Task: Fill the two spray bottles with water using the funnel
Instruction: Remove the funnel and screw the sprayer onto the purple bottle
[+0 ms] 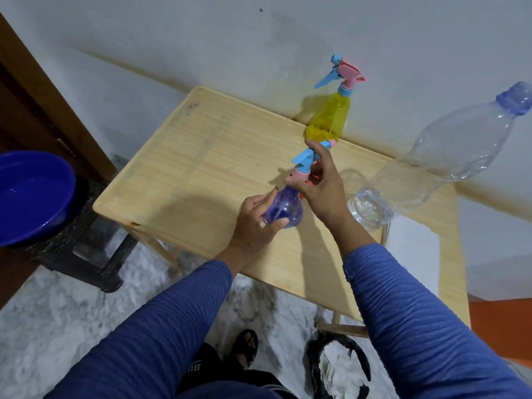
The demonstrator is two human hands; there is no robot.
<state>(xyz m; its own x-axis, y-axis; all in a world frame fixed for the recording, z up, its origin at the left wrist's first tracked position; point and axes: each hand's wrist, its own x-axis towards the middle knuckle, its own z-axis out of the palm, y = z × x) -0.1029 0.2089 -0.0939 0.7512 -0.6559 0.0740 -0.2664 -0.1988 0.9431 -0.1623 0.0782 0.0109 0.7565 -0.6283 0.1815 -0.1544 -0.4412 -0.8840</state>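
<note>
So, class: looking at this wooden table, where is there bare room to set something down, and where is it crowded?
Free: the table's left half, from the left edge to the purple spray bottle, and the near strip in front of it. Crowded: the right side, where the left hand and right hand hold that bottle between the yellow spray bottle and the clear water bottle.

both hands [256,217] [319,182] forward on outstretched arms, fingers curled in grips

A light wooden desk [201,156] stands against a white wall [201,38]. The floor [57,312] is grey-white marble. A brown door [37,90] is at left.
</note>
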